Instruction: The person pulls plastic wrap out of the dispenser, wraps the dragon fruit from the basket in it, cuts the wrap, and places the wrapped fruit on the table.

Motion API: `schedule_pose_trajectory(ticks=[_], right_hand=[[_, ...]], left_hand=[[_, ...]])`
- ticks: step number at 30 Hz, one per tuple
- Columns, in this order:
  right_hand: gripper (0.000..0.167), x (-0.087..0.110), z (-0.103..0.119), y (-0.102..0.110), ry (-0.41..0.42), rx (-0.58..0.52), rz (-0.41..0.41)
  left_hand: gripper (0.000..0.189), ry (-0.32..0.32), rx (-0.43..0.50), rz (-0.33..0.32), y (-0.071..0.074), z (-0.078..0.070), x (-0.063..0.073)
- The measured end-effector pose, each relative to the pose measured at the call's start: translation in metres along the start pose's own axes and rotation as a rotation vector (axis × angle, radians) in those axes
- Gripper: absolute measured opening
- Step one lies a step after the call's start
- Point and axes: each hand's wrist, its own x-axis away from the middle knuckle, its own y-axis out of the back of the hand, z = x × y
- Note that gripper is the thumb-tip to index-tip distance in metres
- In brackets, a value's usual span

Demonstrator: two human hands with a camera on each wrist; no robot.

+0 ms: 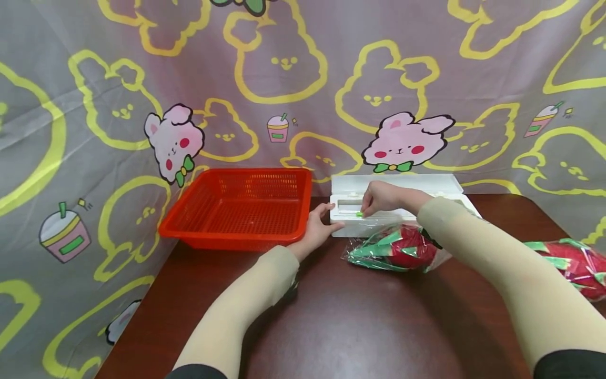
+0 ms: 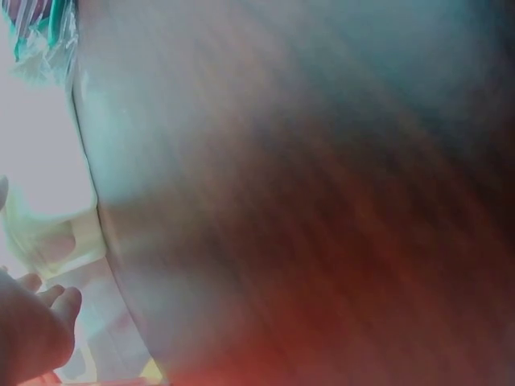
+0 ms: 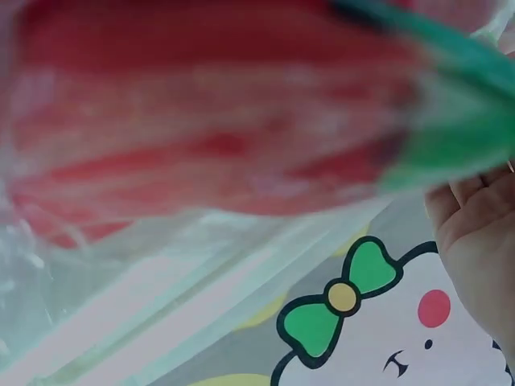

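Observation:
A long white box (image 1: pixel 352 229), resembling a cling film dispenser, stands at the back of the table with its lid (image 1: pixel 397 183) raised. My left hand (image 1: pixel 314 227) holds the box's left end, thumb at the front and fingers at the corner; the left wrist view shows this hand (image 2: pixel 36 326) beside the box end. On the box top, my right hand (image 1: pixel 382 197) pinches a small bright green piece (image 1: pixel 359 214), mostly hidden by the fingertips. Just in front of the box lies a dragon fruit (image 1: pixel 409 247) in clear plastic, under my right forearm. It fills much of the right wrist view.
An orange-red plastic basket (image 1: pixel 251 239) with a perforated bottom stands left of the box. Another plastic-wrapped dragon fruit (image 1: pixel 579 266) lies at the right edge. A patterned cloth (image 1: pixel 303 68) hangs right behind the brown table (image 1: pixel 350 326).

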Motion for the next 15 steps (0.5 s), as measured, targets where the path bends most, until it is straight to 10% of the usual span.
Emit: schedule_pose_trajectory(ticks=[15], right_hand=[[0.005, 0.007, -0.012, -0.001, -0.008, -0.010, -0.004]], left_hand=[[0.050, -0.024, 0.017, -0.002, 0.001, 0.002, 0.002]])
